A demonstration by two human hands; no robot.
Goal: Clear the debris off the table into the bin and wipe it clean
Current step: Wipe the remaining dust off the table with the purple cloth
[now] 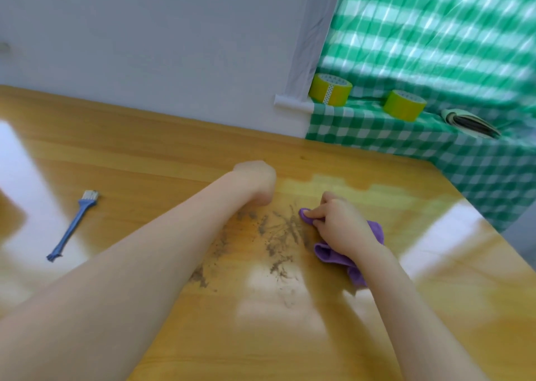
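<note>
My right hand (339,224) holds the purple cloth (329,254). Its fingers (314,213) curl round the bunched front and press it on the table (174,154). The brown dirt (278,235) lies in streaks just beside the cloth, between my two arms. I should push flat and slow, and sweep the streaks into one pile, not smear them wider. The cloth looks soft and crumpled. The wood is smooth and shiny. My left hand (256,183) is blurry, so I cannot tell how its fingers are. A thin blue brush (74,224) lies well apart. I see no bin.
</note>
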